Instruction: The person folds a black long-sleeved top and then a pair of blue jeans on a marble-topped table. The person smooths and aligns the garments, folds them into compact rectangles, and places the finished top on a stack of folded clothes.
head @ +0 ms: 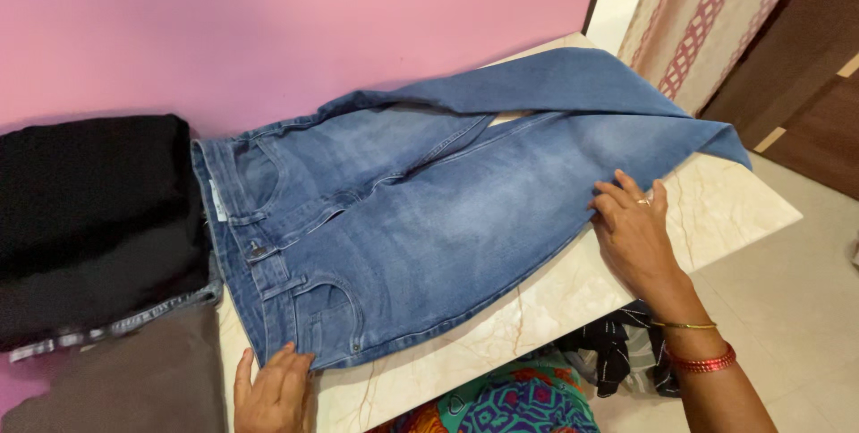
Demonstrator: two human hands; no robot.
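Observation:
A pair of blue jeans (429, 209) lies spread on a pale marble table (725, 209), waistband to the left, legs running to the far right, the far leg crossing toward the corner. My left hand (273, 393) rests flat at the near waistband corner, fingers touching the denim. My right hand (635, 236) presses on the near leg's edge, fingers spread, a ring on one finger, bangles at the wrist. Neither hand grips the cloth.
A stack of folded clothes, black (94, 218) on top and grey-brown (125, 379) below, sits left of the jeans. A pink wall (268, 21) backs the table. A patterned curtain (707, 12) and wooden door (805, 84) stand at right. Dark striped fabric (617, 352) lies on the floor.

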